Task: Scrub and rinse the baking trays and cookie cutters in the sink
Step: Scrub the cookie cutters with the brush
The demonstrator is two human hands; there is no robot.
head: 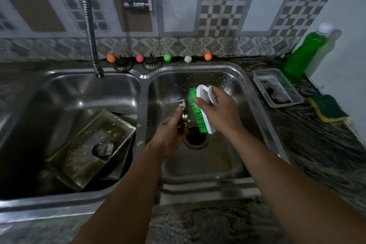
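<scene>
Patterned tiles back a steel double sink [245,77] set in a dark marbled desk [320,144]. Over the drain [196,138] of the right basin, the left hand [170,134] has its grip closed on a metal cutter [183,113], and the right hand [217,109] has its grip closed on a white brush [206,101], green bristles against the cutter. Left of the drain, in the other basin, lie dirty trays [91,148], one holding another cutter [104,149].

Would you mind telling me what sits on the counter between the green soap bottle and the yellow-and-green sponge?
In the head view, a clear plastic tub lies between the soap bottle and the sponge, right of the sink. Its contents are unclear.
</scene>
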